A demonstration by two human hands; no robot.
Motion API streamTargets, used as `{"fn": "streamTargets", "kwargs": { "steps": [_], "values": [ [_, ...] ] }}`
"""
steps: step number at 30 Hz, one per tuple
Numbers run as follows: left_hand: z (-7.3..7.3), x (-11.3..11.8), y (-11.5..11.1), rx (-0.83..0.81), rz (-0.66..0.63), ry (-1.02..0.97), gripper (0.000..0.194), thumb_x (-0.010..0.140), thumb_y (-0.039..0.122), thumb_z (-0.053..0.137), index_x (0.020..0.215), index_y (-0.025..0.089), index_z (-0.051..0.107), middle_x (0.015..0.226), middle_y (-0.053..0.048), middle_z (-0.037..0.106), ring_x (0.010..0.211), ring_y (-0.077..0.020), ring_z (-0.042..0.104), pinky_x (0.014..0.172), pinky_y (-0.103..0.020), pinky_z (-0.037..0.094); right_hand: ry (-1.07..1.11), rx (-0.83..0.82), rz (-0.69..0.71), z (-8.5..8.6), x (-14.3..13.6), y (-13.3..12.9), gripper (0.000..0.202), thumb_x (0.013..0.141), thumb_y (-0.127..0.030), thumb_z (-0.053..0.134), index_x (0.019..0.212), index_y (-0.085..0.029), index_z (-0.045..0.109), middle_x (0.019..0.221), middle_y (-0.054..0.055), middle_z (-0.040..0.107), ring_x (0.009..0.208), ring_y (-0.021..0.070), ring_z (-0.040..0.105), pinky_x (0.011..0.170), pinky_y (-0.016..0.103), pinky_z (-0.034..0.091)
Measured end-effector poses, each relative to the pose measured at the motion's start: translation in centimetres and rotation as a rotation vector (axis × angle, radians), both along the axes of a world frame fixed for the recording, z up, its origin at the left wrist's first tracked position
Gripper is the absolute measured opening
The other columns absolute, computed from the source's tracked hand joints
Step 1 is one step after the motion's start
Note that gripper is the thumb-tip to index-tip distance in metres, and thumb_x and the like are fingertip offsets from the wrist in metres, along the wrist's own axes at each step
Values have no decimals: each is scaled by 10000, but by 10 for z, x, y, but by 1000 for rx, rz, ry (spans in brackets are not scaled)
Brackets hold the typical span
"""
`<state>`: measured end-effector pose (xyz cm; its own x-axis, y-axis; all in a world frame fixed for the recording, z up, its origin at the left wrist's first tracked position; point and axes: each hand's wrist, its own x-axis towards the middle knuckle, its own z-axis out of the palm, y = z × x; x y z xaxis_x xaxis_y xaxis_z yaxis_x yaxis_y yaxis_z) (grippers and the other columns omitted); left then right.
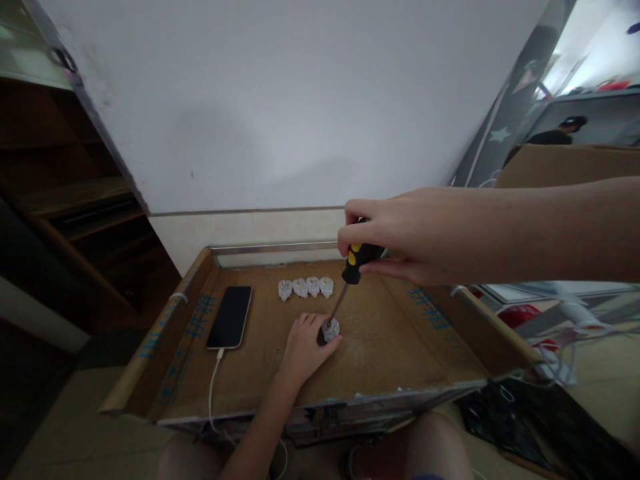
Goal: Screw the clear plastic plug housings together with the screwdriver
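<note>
Black-and-yellow screwdriver (352,274) in right hand (387,230), tip at clear plastic piece (332,331) in left hand (305,348)

Right of the phone (230,317) are four plastic pieces (300,287), then a screwdriver (351,273); a cable (211,393) runs before the phone.

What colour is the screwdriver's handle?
Black with yellow patches on the screwdriver handle, seen best in the head view.

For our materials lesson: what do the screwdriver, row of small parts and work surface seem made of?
Screwdriver handle: probably plastic or rubber, dull black and yellow. Shaft: likely smooth metal, slim and grey. Row of small parts: perhaps glossy clear plastic, pale and translucent. Work surface: likely matte cardboard, brown, creased and printed.
</note>
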<state>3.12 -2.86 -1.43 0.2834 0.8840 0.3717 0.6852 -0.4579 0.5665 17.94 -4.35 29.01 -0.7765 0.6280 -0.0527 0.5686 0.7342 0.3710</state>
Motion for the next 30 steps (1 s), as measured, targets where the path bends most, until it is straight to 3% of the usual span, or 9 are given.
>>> {"fn": "streamTargets", "kwargs": {
  "steps": [26, 30],
  "values": [
    [-1, -1, 0, -4, -8, -9, 307, 770, 346, 645, 1036, 200, 602, 1016, -54, 652, 965, -245, 540, 847, -392, 423, 27, -16, 4, 5, 0, -6, 196, 789, -211, 549, 980, -218, 595, 975, 58, 560, 548, 79, 464, 504, 248, 281],
    [-2, -1, 0, 1, -9, 0, 299, 780, 356, 629, 1040, 212, 600, 1021, -53, 647, 971, -248, 536, 856, -394, 420, 37, 43, -24, 7, -4, -13, 222, 830, -199, 444, 990, -228, 595, 963, 12, 553, 545, 52, 438, 523, 242, 285]
  ]
}}
